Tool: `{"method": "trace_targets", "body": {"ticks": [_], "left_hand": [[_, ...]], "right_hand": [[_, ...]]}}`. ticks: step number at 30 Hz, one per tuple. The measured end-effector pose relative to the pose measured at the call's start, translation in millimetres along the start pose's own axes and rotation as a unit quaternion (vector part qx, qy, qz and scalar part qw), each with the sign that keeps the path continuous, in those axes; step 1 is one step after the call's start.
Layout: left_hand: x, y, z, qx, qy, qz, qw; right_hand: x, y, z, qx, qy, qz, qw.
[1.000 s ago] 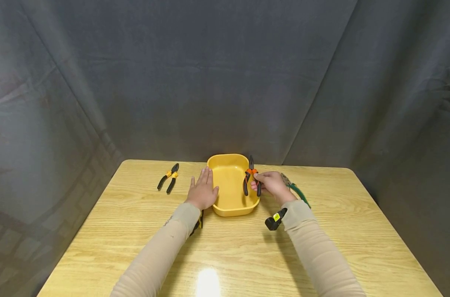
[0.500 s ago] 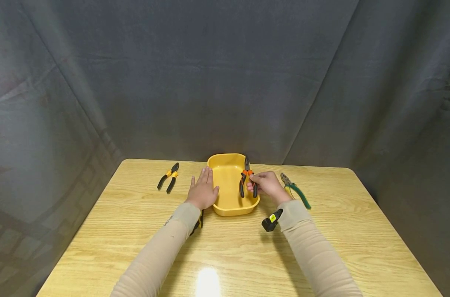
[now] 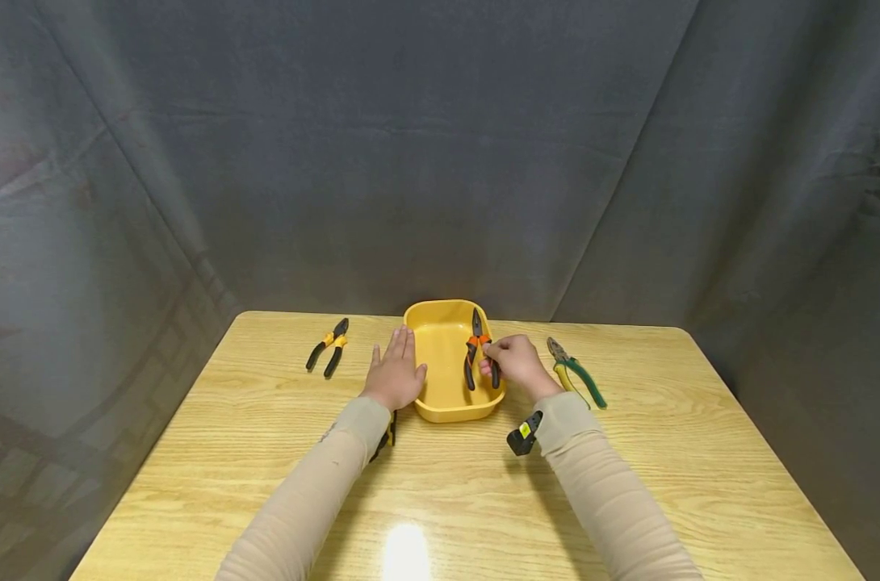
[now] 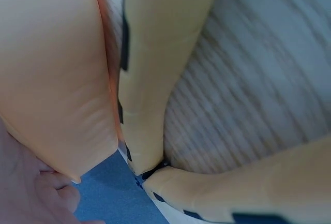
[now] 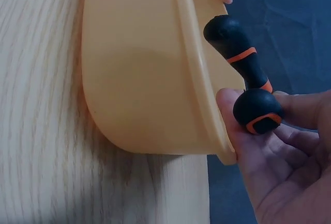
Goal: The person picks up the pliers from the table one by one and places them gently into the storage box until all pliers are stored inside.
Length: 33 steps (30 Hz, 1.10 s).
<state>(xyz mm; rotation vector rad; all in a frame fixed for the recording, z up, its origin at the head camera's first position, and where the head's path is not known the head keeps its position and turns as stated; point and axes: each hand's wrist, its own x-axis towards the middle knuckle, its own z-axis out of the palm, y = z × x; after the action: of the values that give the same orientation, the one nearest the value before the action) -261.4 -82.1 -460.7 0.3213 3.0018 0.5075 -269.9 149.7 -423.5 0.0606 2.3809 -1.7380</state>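
A yellow tray (image 3: 450,413) stands at the table's far middle. My left hand (image 3: 395,373) lies flat against its left wall, fingers straight. My right hand (image 3: 513,365) grips orange-and-black pliers (image 3: 474,349) by the handles, nose pointing away, over the tray's right half. In the right wrist view the black handles (image 5: 242,53) stick out past the tray's rim (image 5: 196,79), with my right hand's fingers (image 5: 274,177) curled round them. The left wrist view is blurred and shows the tray wall (image 4: 46,79) close by on the wooden table (image 4: 253,74).
Green-handled pliers (image 3: 575,371) lie on the table just right of my right hand. Yellow-and-black pliers (image 3: 328,347) lie at the far left. A dark curtain hangs behind the wooden table (image 3: 447,500), whose near half is bare wood.
My right hand has carried the orange-and-black pliers leftward, from above the tray's right rim to over its inside, uncovering the green pliers. The left hand has stayed put.
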Motion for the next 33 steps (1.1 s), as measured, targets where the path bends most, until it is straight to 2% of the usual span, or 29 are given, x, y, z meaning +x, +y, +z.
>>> {"method": "trace_targets", "body": {"ticks": [6, 15, 22, 29, 33], "left_hand": [[-1.4, 1.1, -1.7, -0.003, 0.0, -0.001, 1.0], [-1.3, 0.4, -1.7, -0.004, 0.001, 0.003, 1.0], [-0.7, -1.1, -1.9, -0.006, -0.002, -0.003, 1.0], [-2.0, -0.5, -0.2, -0.006, 0.0, 0.0, 1.0], [-2.2, -0.3, -1.3, -0.001, 0.002, -0.001, 1.0]], "right_hand": [[-2, -3, 5, -0.073, 0.03, -0.017, 0.997], [-2, -5, 8, -0.187, 0.051, -0.037, 0.98], [-4, -8, 14, -0.28, 0.059, -0.058, 0.956], [-4, -8, 20, -0.344, 0.074, -0.049, 0.935], [-4, -10, 24, -0.387, 0.084, -0.053, 0.917]]}}
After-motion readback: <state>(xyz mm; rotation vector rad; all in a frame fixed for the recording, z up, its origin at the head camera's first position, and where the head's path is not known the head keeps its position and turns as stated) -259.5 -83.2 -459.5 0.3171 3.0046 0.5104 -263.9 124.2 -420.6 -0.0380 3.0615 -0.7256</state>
